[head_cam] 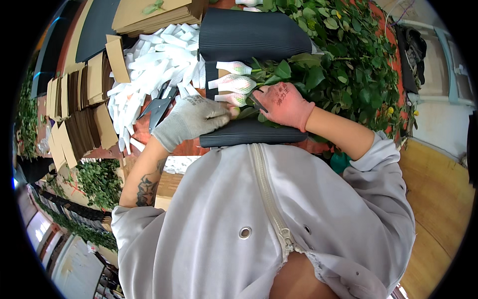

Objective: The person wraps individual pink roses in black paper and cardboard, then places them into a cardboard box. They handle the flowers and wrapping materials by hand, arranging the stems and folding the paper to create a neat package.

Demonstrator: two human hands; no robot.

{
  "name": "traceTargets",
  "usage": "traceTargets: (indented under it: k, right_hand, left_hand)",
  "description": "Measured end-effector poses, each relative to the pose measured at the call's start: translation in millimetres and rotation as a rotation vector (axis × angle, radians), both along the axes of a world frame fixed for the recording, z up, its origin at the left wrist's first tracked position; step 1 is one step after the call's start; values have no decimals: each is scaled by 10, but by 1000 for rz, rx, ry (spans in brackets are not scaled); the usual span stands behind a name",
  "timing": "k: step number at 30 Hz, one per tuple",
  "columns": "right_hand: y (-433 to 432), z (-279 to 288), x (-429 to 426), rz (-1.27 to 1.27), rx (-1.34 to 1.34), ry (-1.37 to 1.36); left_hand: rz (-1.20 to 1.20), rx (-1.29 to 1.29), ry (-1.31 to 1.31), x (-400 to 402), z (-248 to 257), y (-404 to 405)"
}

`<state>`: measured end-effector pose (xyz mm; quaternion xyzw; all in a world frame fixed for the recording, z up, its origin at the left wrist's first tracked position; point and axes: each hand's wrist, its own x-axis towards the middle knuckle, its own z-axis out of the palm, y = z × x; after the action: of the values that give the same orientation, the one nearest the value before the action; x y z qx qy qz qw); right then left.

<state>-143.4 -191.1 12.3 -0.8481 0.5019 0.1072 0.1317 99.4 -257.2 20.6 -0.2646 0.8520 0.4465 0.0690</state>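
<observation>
Flower buds in white foam net sleeves (239, 83) lie in a row on black corrugated sheets (254, 135), their leafy green stems (295, 73) pointing right. My left hand (198, 116), in a grey glove, reaches in from the left below the row; its fingertips touch a pale bud (234, 112) that is mostly hidden. My right hand (280, 104), in a pink glove, is at the stems just right of the sleeved buds, with a dark, narrow object (258, 101) at its fingers. What its fingers close on cannot be told.
Loose white foam sleeves (160, 63) are heaped at the left, with a black-handled tool (161, 108) among them. Cardboard pieces (84, 127) stand in stacks farther left. A stack of black sheets (254, 35) lies beyond the buds, and cut leafy stems (358, 74) cover the right side.
</observation>
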Motion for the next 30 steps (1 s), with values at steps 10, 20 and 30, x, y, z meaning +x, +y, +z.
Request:
traceTargets:
  k: [10, 20, 30]
  right_hand:
    - [-59, -9, 43, 50, -24, -41]
    - [-132, -17, 179, -21, 66, -93]
    - [-81, -187, 144, -71, 5, -82]
  left_hand:
    - [15, -128, 152, 86, -53, -7]
    - [-68, -36, -50, 60, -199, -39]
    - [-53, 39, -145, 29, -48, -40]
